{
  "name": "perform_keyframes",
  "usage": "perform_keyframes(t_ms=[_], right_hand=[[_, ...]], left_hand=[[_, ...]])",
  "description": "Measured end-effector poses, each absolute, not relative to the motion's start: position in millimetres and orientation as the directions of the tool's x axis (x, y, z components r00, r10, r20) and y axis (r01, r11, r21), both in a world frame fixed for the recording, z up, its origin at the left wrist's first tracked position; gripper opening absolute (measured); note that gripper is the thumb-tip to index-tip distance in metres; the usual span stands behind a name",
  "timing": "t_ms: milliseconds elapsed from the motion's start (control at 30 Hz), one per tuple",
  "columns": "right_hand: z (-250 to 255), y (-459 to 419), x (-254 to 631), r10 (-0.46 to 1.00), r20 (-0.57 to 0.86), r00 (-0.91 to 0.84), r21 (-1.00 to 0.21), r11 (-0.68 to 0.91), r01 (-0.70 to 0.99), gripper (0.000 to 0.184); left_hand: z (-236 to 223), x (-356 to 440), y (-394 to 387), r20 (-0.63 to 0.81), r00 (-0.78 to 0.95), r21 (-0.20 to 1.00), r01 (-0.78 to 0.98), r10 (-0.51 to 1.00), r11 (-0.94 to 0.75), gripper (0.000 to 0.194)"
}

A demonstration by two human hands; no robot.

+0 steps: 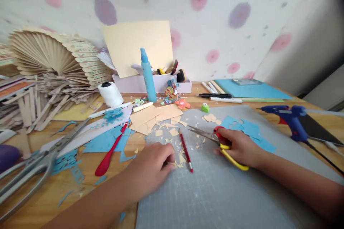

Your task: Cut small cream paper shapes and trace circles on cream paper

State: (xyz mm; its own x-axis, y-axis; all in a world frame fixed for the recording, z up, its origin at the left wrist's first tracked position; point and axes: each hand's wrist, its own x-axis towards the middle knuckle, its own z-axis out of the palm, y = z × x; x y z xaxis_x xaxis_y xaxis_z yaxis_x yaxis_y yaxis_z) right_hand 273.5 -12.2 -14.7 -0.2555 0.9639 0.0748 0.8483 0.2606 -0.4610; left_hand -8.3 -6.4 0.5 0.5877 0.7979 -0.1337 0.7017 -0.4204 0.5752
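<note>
My right hand (pixel 239 146) is closed around the red and yellow handles of a pair of scissors (pixel 205 134). The blades are slightly parted and point left over a grey cutting mat (pixel 215 193). At the mat's left side rests my left hand (pixel 154 162), fingers curled together. Small cream paper scraps (pixel 180 159) lie by its fingertips; whether one is pinched there I cannot tell. Between the two hands is a red and black pencil (pixel 186 150). Cut cream paper pieces (pixel 146 118) sit beyond the left hand. Blue paper (pixel 244 130) lies behind the right hand.
Large metal shears (pixel 51 157) and a red spoon-shaped tool (pixel 111 152) lie on the left. A blue glue gun (pixel 292 118) with a cord is at right. Behind stand a blue bottle (pixel 148 78), white thread spool (pixel 110 94), lilac box (pixel 129 83) and piled wooden sticks (pixel 53 89).
</note>
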Motion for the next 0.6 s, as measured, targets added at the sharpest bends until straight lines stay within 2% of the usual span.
perform_keyframes(t_ms=[200, 333, 433, 600], right_hand=[[-15.0, -6.3, 256.6, 0.964, 0.1, -0.248, -0.471, 0.265, 0.842, 0.033], [-14.1, -15.2, 255.9, 0.956, 0.067, -0.286, -0.485, 0.282, 0.828, 0.03], [-9.5, -21.9, 253.8, 0.944, 0.036, -0.328, -0.495, 0.302, 0.815, 0.028], [1.3, -32.9, 248.3, 0.918, -0.05, -0.393, -0.503, 0.317, 0.804, 0.022]], left_hand=[[-4.4, -12.6, -2.9, -0.115, 0.495, 0.827, 0.528, 0.861, -0.193, 0.021], [-5.5, -9.2, -3.5, -0.133, 0.469, 0.972, 0.235, 0.873, 0.021, 0.02], [-5.6, -5.1, -5.5, -0.168, 0.477, 0.984, 0.033, 0.863, 0.173, 0.02], [-6.9, -2.2, -9.4, -0.191, 0.417, 0.958, -0.119, 0.889, 0.261, 0.021]])
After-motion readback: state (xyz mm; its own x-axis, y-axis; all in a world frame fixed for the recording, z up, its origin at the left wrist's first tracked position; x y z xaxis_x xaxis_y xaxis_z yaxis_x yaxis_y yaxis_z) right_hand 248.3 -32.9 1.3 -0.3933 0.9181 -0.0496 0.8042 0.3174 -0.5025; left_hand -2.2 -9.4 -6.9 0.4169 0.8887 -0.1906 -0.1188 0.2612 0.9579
